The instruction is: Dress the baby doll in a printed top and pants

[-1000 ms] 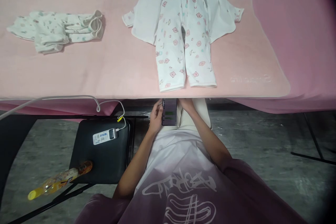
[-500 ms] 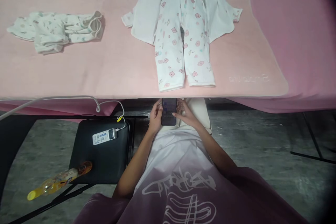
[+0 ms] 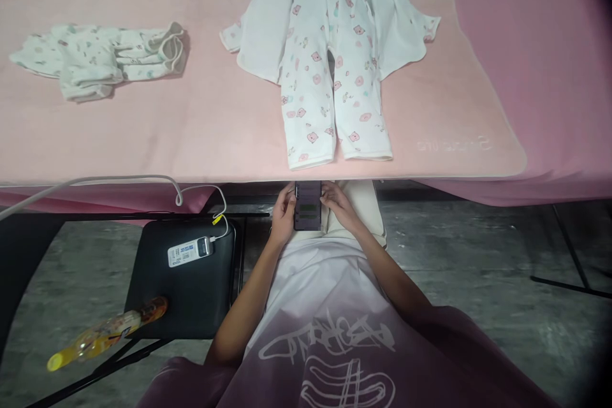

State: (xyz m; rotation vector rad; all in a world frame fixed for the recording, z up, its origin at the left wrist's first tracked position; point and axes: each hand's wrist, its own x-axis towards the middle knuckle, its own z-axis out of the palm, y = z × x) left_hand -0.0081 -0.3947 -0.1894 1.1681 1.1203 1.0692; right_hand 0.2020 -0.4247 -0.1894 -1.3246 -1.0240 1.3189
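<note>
Just below the table's front edge, a dark smartphone is held over my lap, its screen lit. My left hand grips its left side, thumb along the edge. My right hand closes on its right side with the thumb at the edge of the screen. The phone's top end lies close to the table edge. On the table above it, white baby trousers printed with pink figures lie flat over a white long-sleeved top.
A pink mat covers the table; a folded printed baby garment lies at left. A black stool holds a white device plugged into a white cable, and a yellow-capped bottle.
The phone's screen shows different content, with a green patch now. My right thumb has drawn back from the screen toward the phone's right edge. The view has shifted slightly.
</note>
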